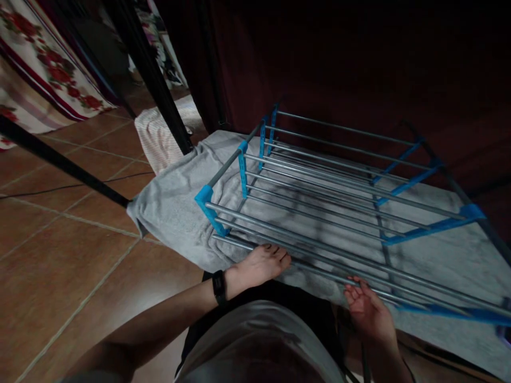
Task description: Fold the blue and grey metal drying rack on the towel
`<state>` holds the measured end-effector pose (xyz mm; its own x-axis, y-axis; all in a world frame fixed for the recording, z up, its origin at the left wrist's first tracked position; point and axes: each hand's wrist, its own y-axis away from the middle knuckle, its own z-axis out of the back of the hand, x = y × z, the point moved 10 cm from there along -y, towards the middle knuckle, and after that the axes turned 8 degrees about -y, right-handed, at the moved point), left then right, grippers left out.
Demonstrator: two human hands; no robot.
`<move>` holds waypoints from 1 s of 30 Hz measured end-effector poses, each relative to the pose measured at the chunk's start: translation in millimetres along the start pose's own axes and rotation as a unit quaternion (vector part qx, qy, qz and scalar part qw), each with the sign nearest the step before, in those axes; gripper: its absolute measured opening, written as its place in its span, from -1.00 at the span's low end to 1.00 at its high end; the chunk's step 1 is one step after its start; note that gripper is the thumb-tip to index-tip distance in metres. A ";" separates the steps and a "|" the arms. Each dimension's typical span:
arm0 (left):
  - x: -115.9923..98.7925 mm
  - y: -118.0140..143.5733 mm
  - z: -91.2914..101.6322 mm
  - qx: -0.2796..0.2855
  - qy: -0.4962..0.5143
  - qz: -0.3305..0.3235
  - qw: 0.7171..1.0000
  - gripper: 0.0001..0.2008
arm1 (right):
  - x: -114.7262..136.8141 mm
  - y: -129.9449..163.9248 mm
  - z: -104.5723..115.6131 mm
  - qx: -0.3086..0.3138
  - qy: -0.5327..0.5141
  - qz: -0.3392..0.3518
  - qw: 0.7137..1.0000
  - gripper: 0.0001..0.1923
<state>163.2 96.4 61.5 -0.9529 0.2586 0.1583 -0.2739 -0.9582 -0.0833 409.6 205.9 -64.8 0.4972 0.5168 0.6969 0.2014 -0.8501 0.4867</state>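
On the left, one folded pale striped cloth (157,139) is seen on the brown tiled floor (59,250). One black wristband (218,286) is worn on the left hand (261,264), whose fingers are laid flat on one grey towel (175,207). One grey metal drying rack with blue plastic brackets (319,186) stands over the towel. The right hand (369,311) touches the rack's nearest rail, fingers loosely curled. No writing can be read.

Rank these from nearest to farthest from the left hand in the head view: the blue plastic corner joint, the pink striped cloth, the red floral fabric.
From the left hand:
1. Blue plastic corner joint, just above-left on the rack.
2. Pink striped cloth, on the floor beyond.
3. Red floral fabric, far upper left.
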 end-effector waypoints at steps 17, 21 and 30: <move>2.7 -0.1 -2.6 -0.011 0.038 0.020 0.999 -0.83 | -16.6 7.2 -12.6 0.029 0.020 -0.071 0.997 -0.59; 6.3 2.5 -6.0 -0.017 0.060 0.045 0.997 -0.83 | -23.5 11.1 -19.3 0.061 0.043 -0.078 0.994 -0.59; 7.1 2.8 -7.2 -0.022 0.085 0.063 0.994 -0.79 | -35.0 33.3 -45.5 0.125 0.165 -0.084 0.975 -0.62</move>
<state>154.7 96.5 55.3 -0.9872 0.1581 -0.0233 -0.1536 -0.9788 -0.1352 360.5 164.1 -49.0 0.1496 0.6204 0.7699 0.4760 -0.7276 0.4939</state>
